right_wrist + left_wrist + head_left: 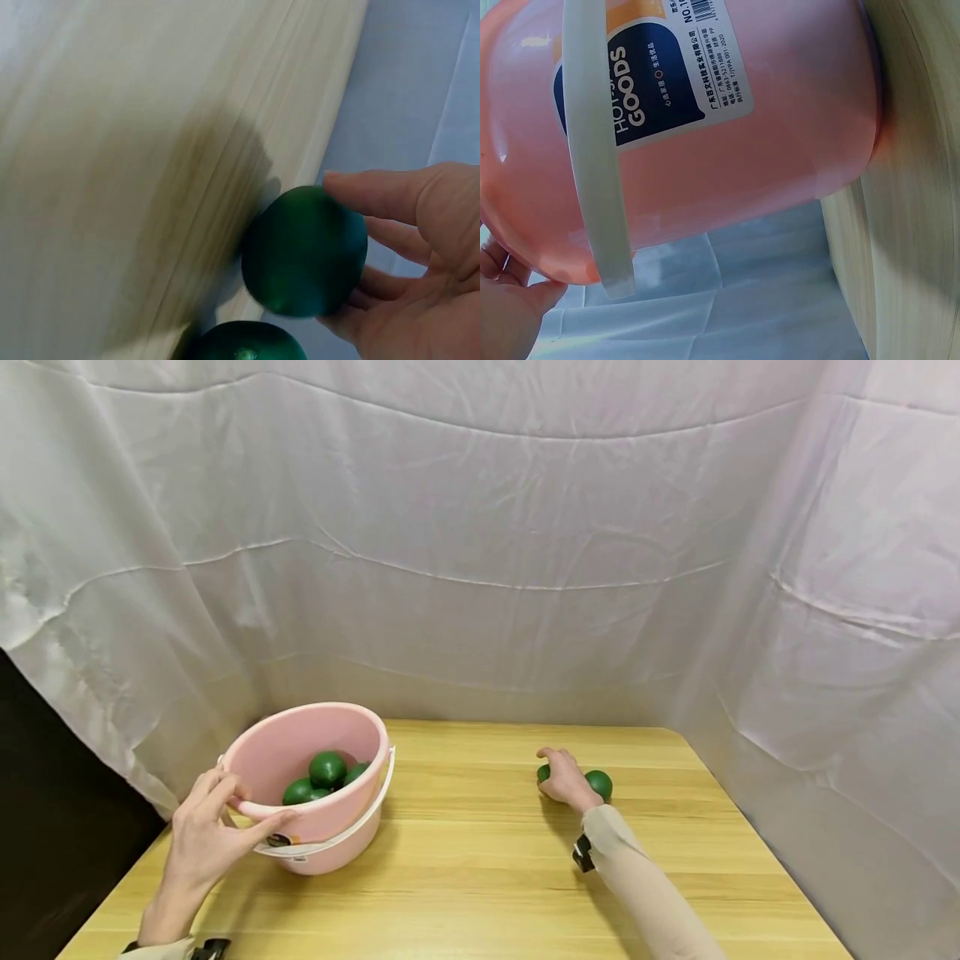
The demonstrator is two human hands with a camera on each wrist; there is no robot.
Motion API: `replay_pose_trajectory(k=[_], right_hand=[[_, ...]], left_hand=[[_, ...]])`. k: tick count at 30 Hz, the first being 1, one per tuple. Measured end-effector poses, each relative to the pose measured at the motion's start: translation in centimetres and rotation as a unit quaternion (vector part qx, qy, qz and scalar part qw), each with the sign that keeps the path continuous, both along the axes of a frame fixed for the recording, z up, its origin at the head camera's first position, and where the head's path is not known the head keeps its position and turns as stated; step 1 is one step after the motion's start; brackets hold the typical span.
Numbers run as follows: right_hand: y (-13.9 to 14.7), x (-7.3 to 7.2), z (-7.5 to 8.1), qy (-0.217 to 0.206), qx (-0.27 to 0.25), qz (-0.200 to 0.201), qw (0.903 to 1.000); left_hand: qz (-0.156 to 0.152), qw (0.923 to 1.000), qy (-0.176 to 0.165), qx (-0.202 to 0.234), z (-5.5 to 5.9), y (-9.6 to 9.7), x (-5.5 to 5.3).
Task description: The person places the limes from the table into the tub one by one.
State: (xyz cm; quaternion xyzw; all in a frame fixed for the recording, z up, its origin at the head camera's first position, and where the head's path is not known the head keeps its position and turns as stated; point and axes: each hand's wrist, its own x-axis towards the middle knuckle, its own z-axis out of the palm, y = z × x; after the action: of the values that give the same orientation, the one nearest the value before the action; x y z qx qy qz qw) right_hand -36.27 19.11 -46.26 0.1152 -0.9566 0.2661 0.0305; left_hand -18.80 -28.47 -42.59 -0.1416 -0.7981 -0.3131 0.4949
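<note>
A pink bucket stands at the left of the table with several smooth dark green fruits inside. My left hand grips the near left part of its rim, thumb outside and fingers over the edge. In the left wrist view the bucket's white handle hangs down across a printed label. Far to the right, my right hand holds one green fruit between thumb and fingers. Beside it a second green fruit lies on the table, its pale stem end showing in the right wrist view.
The light wooden table stretches between the bucket and the right hand. White curtain cloth hangs behind it and along both sides. A dark area lies past the table's left edge.
</note>
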Motion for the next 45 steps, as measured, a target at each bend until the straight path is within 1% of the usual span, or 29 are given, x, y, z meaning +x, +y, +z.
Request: replay_pose_trajectory(k=[6, 10, 13, 16, 19, 22, 27, 31, 37, 40, 45], right_hand=[[0.1, -0.1, -0.6, -0.006, -0.009, 0.018, 0.9998], [-0.1, 0.0, -1.0, -0.007, -0.024, 0.027, 0.9993], [-0.3, 0.0, -1.2, 0.001, -0.022, 0.041, 0.9989], [-0.6, 0.0, -1.2, -0.001, -0.019, 0.058, 0.9981], [-1.0, 0.0, -1.3, -0.015, -0.019, 0.057, 0.9981], [-1.2, -0.1, -1.4, -0.025, -0.012, 0.047, 0.9985], [-1.2, -0.4, -1.6, -0.016, -0.012, 0.052, 0.9985], [-1.2, -0.7, -2.1, -0.008, -0.036, 0.046, 0.9983], [-1.9, -0.9, -2.2, 0.007, -0.080, 0.039, 0.9960], [-2.4, -0.8, -2.1, 0.016, -0.112, 0.038, 0.9929], [-3.6, -0.8, -2.0, 0.026, -0.170, 0.032, 0.9847]], left_hand=[[0.005, 1.0000, 0.005, 0.002, 0.2, 0.2, 0.1], [0.004, 1.0000, 0.002, 0.003, 0.2, 0.3, 0.1], [0.005, 1.0000, 0.001, 0.003, 0.2, 0.3, 0.1], [0.006, 1.0000, -0.001, 0.001, 0.2, 0.3, 0.1], [0.004, 1.0000, -0.001, -0.001, 0.3, 0.2, 0.0], [-0.001, 1.0000, 0.001, -0.006, 0.3, 0.2, 0.0], [-0.007, 0.9999, -0.009, -0.012, 0.4, 0.0, 0.0], [-0.008, 0.9996, -0.021, -0.017, 0.4, -0.1, 0.0], [-0.004, 0.9997, -0.015, -0.017, 0.4, -0.1, 0.0], [0.002, 0.9998, -0.015, -0.012, 0.2, -0.1, 0.0], [0.007, 0.9998, -0.014, -0.010, 0.3, 0.0, 0.1]])
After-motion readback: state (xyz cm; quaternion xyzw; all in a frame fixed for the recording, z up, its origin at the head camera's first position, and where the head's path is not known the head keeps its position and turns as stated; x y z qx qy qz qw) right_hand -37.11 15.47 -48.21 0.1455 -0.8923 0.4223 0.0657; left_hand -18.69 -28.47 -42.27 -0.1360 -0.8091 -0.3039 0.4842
